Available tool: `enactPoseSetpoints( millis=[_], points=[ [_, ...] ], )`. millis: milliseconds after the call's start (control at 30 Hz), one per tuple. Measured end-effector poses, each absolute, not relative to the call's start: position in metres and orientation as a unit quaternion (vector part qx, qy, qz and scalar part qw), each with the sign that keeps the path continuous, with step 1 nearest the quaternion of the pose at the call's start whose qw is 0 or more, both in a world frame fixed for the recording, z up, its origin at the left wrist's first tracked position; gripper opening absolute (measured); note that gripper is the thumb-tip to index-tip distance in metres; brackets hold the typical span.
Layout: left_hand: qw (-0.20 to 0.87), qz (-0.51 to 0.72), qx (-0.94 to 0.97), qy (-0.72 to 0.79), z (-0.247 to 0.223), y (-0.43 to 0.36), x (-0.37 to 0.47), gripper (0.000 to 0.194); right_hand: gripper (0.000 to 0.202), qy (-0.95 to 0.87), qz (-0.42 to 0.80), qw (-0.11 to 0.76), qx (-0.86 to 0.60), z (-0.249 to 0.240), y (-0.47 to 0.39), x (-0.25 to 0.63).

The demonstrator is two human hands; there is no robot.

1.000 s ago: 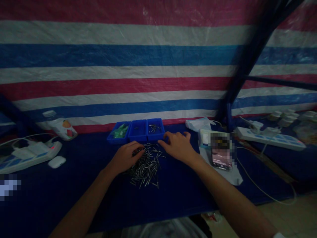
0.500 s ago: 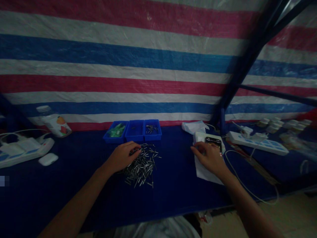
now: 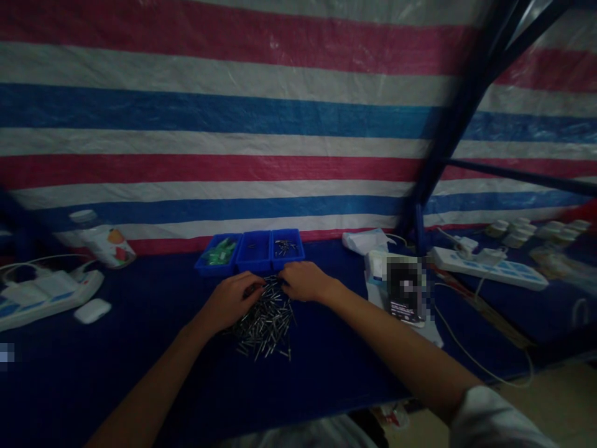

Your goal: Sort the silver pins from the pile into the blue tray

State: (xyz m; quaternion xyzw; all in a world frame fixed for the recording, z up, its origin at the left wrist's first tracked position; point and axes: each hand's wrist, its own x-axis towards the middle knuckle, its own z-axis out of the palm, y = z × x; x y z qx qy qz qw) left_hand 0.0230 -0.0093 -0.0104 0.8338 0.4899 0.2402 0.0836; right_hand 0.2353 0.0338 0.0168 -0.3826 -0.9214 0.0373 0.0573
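A loose pile of thin metal pins (image 3: pixel 265 326), possibly rivets, lies on the blue table. At its upper left edge rests my left hand (image 3: pixel 233 300), the fingers curled and the thumb close to the forefinger. What those fingers hold, if anything, is too dark to see. My right hand (image 3: pixel 303 281) is at the pile's upper right edge, its fingers bent down onto the pins and closed; their tips are partly hidden. Just behind the hands stand three joined blue bins: one with green plastic packets (image 3: pixel 220 252), a middle bin (image 3: pixel 254 252) with a tiny piece, and one with a few pins (image 3: pixel 285 247).
To the right, a phone (image 3: pixel 407 292), partly pixelated, lies on white paper by a crumpled white wrapper (image 3: pixel 367 241). Power strips (image 3: pixel 487 269) with cables sit at both sides. A bottle (image 3: pixel 105 239) and a white case (image 3: pixel 92 310) are at left.
My right hand has left the phone and moved left to the pile of pins. My left hand has stayed by the pile. The phone screen is now uncovered.
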Motion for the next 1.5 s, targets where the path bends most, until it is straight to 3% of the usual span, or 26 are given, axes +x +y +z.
enactPoseSetpoints(
  millis=[600, 1000, 1500],
  points=[
    [0.111, 0.231, 0.829, 0.497, -0.011, -0.011, 0.026, 0.022, 0.032, -0.898, 0.024, 0.134, -0.418, -0.006, 0.032, 0.24],
    [0.092, 0.264, 0.827, 0.488, -0.015, -0.009, 0.024, 0.03, 0.031, -0.906, 0.054, 0.283, -0.31, -0.003, 0.02, 0.234],
    [0.074, 0.309, 0.841, 0.438, -0.019, -0.006, 0.02, 0.023, 0.038, -0.926, 0.053, 0.283, -0.243, -0.01, 0.018, 0.232]
  ],
)
